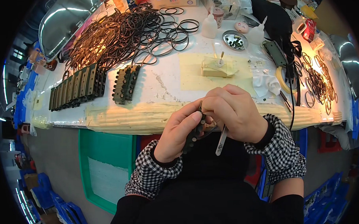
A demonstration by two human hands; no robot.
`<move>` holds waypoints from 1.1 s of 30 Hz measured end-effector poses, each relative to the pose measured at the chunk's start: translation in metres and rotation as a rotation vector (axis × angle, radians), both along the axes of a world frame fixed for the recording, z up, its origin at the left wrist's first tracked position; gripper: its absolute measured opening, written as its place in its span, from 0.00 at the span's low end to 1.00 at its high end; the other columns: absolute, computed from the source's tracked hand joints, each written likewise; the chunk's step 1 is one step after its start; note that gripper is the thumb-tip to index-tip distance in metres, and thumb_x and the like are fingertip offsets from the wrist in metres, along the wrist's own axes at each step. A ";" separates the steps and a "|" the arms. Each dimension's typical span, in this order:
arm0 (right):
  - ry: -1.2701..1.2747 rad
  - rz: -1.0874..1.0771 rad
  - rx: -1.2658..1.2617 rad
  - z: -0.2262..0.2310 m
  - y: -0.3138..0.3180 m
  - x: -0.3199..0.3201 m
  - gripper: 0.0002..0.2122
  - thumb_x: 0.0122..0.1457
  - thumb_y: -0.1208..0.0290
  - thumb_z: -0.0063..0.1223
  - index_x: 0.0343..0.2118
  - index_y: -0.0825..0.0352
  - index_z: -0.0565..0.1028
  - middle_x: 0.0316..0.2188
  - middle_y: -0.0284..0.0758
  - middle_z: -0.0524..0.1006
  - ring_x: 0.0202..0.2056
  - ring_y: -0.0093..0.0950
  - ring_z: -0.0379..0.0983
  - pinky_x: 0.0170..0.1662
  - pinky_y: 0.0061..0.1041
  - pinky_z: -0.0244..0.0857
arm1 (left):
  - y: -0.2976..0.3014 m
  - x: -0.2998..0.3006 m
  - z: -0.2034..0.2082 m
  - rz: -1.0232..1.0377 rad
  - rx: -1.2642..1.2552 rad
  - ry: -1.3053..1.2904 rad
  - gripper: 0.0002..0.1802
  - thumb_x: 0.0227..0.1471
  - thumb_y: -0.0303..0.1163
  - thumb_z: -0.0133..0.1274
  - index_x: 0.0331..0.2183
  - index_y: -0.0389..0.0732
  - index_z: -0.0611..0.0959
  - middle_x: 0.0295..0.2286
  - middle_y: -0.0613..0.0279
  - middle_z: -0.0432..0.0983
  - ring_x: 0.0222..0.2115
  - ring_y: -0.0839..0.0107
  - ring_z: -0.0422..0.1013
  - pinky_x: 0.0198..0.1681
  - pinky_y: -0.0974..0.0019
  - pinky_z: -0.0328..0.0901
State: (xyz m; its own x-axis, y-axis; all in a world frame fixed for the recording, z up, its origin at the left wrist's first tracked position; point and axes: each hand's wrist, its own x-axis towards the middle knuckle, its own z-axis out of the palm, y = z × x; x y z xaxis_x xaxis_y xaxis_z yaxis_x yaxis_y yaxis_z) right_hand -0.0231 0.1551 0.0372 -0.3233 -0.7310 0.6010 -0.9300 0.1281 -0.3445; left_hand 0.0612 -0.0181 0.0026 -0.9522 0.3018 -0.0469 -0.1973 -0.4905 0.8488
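held work at the near edge of the tabletop [155, 89], directions read as a clock face about the centre of the view: a dark, knobbed strip [191, 139] lies just off centre toward five o'clock, between the two hands. its long axis runs from seven to one o'clock, the upper end pointing to one; which end is its front cannot be told. the left hand [177, 130] curls round the strip, thumb pressed along it; the right hand [233, 114] pinches at the upper end, its exact contact hidden, with tweezers [221, 141] tucked in the grip and slanting toward seven. this strip appears unfinished, the upper end being the part in work. a row of similar strips [78, 87] is ranked between nine and ten, a smaller group [126, 85] at ten; whether finished or waiting cannot be told. dark loops [113, 39] heaped near eleven and small parts in a round dish [233, 33] at one suggest much remains.
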 end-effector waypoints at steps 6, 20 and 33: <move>0.088 -0.023 0.001 0.000 0.003 0.002 0.15 0.42 0.72 0.58 0.35 0.62 0.70 0.29 0.29 0.70 0.26 0.27 0.68 0.31 0.22 0.61 | 0.008 -0.002 0.001 0.049 -0.044 -0.043 0.25 0.59 0.41 0.43 0.52 0.32 0.69 0.32 0.65 0.71 0.29 0.81 0.63 0.32 0.77 0.60; -0.155 -0.224 -0.235 0.010 -0.005 0.018 0.08 0.48 0.74 0.61 0.28 0.64 0.71 0.26 0.33 0.73 0.24 0.34 0.71 0.27 0.29 0.63 | 0.014 -0.009 -0.004 0.388 -0.042 0.116 0.31 0.61 0.30 0.43 0.61 0.34 0.55 0.45 0.61 0.66 0.45 0.77 0.62 0.51 0.71 0.58; -0.434 -0.274 -0.232 0.003 -0.021 0.035 0.09 0.48 0.77 0.61 0.28 0.67 0.70 0.22 0.32 0.71 0.21 0.27 0.70 0.21 0.23 0.61 | 0.017 -0.005 -0.006 0.573 -0.302 0.327 0.28 0.63 0.29 0.32 0.62 0.33 0.53 0.41 0.58 0.67 0.39 0.75 0.65 0.45 0.71 0.63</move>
